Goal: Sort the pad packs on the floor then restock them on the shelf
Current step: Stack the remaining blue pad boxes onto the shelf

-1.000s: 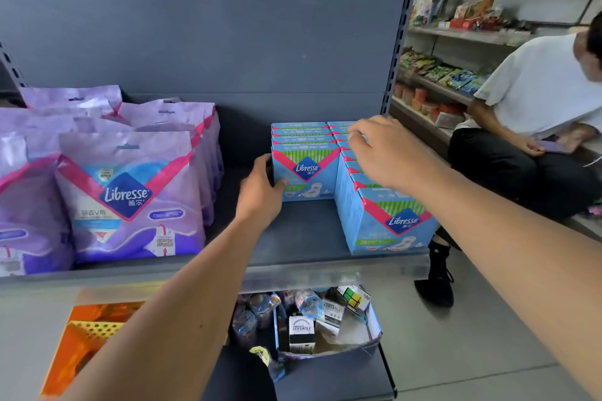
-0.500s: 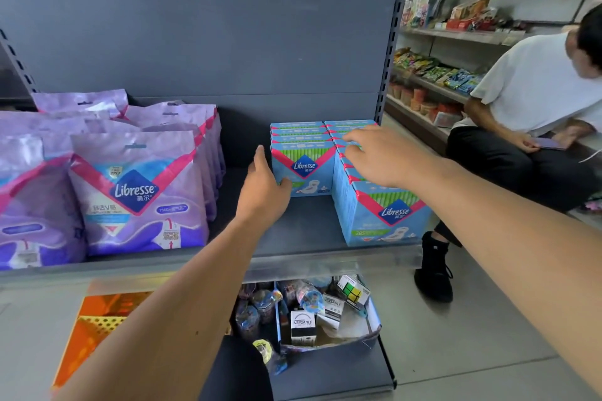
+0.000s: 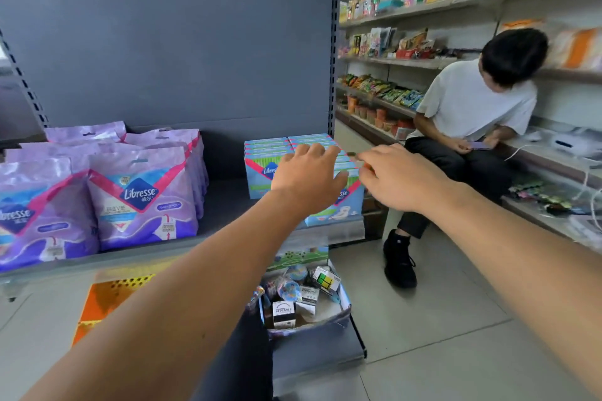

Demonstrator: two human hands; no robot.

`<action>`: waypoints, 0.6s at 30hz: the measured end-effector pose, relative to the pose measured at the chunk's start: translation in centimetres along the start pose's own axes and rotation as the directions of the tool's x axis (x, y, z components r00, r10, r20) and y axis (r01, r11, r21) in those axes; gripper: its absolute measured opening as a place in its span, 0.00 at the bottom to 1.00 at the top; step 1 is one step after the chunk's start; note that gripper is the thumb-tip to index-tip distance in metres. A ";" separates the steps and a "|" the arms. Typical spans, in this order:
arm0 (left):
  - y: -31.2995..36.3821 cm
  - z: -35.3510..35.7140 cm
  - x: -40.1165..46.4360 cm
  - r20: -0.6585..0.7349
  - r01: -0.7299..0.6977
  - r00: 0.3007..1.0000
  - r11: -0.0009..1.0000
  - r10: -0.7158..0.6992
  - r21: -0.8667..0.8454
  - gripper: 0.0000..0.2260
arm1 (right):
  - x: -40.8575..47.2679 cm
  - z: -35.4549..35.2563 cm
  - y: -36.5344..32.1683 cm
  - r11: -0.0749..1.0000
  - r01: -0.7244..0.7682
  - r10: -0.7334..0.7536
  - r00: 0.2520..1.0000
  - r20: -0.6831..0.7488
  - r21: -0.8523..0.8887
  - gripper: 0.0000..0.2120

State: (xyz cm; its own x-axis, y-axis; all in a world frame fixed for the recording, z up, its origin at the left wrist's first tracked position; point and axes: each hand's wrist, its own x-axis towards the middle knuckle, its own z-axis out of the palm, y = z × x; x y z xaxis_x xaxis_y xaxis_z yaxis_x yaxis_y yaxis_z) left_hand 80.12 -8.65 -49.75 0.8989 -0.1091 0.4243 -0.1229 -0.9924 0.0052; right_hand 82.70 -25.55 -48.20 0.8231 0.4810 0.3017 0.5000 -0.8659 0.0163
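purple pad packs (image 3: pixel 143 195) stand at the left of the shelf (image 3: pixel 224 202). the left hand (image 3: pixel 308 177) lies spread, fingers straight, on top of the blue pad boxes (image 3: pixel 267 153), two rows near the shelf's right end. the right hand (image 3: pixel 399 177), fingers loosely bent, touches their right side; whether it grips cannot be told.

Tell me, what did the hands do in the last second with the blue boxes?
The left hand left the left side of the back row and moved right, now lying with spread fingers over the blue pad boxes in front. The right hand slid off the top of the right row toward its outer side. Neither grips a box. The purple pad packs and the boxes stayed on the shelf.
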 end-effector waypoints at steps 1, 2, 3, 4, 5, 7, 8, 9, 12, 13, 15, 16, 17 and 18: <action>1.8 -0.4 -0.2 0.015 -0.029 0.999 1.000 0.029 -0.010 0.22 | -1.7 -0.6 0.8 1.000 -0.023 0.023 1.000 -0.001 -0.006 0.21; 3.5 -0.6 -0.3 0.033 -0.052 0.998 0.998 0.053 -0.031 0.22 | -3.5 -1.1 1.7 0.999 -0.051 0.051 0.999 0.007 -0.013 0.21; 5.3 -0.7 -0.5 0.053 -0.075 0.996 0.996 0.078 -0.051 0.22 | -5.3 -1.6 2.6 0.997 -0.081 0.082 0.997 0.017 -0.017 0.21; 7.1 -0.7 -0.5 0.075 -0.104 0.991 0.992 0.109 -0.067 0.22 | -7.0 -2.1 3.6 0.993 -0.114 0.114 0.993 0.030 -0.022 0.21; 9.0 -0.6 -0.6 0.100 -0.137 0.984 0.987 0.145 -0.079 0.22 | -8.9 -2.4 4.7 0.988 -0.149 0.150 0.988 0.036 -0.030 0.21; 13.1 -0.1 -0.7 0.145 -0.209 0.964 0.972 0.224 -0.107 0.23 | -12.4 -2.8 6.9 0.971 -0.234 0.236 0.971 0.033 -0.056 0.21; 15.2 0.2 -0.8 0.168 -0.244 0.950 0.961 0.263 -0.127 0.23 | -14.3 -2.8 8.0 0.958 -0.279 0.282 0.959 0.029 -0.071 0.20; 17.4 0.6 -1.0 0.184 -0.277 0.935 0.949 0.302 -0.150 0.23 | -16.1 -2.7 9.1 0.944 -0.320 0.323 0.946 0.029 -0.086 0.20; 23.6 1.6 -2.0 0.206 -0.396 0.876 0.893 0.437 -0.213 0.22 | -21.9 -2.3 11.7 0.887 -0.445 0.455 0.889 0.060 -0.127 0.19; 25.6 2.0 -2.5 0.209 -0.439 0.849 0.868 0.485 -0.232 0.22 | -23.9 -2.2 12.5 0.861 -0.490 0.501 0.863 0.064 -0.135 0.19; 29.1 2.6 -3.2 0.197 -0.518 0.795 0.811 0.574 -0.271 0.21 | -27.5 -2.3 13.9 0.798 -0.583 0.596 0.801 0.059 -0.151 0.20; 30.7 2.9 -3.5 0.188 -0.552 0.767 0.781 0.613 -0.293 0.21 | -29.3 -2.3 14.6 0.759 -0.633 0.647 0.760 0.062 -0.151 0.20; 32.3 3.2 -3.7 0.179 -0.583 0.739 0.749 0.650 -0.314 0.22 | -31.0 -2.3 15.2 0.718 -0.680 0.693 0.717 0.068 -0.148 0.19; 33.9 3.6 -4.0 0.174 -0.606 0.712 0.721 0.680 -0.336 0.22 | -32.7 -2.2 15.8 0.678 -0.720 0.734 0.675 0.076 -0.148 0.19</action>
State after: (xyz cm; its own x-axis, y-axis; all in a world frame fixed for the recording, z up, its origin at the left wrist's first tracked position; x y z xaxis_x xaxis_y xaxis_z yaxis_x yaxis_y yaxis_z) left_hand 73.86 -42.02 -54.58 0.6294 -0.7627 0.1485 -0.7751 -0.6297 0.0511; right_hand 63.16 -55.28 -55.73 0.9431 -0.3004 0.1427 -0.2939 -0.9536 -0.0650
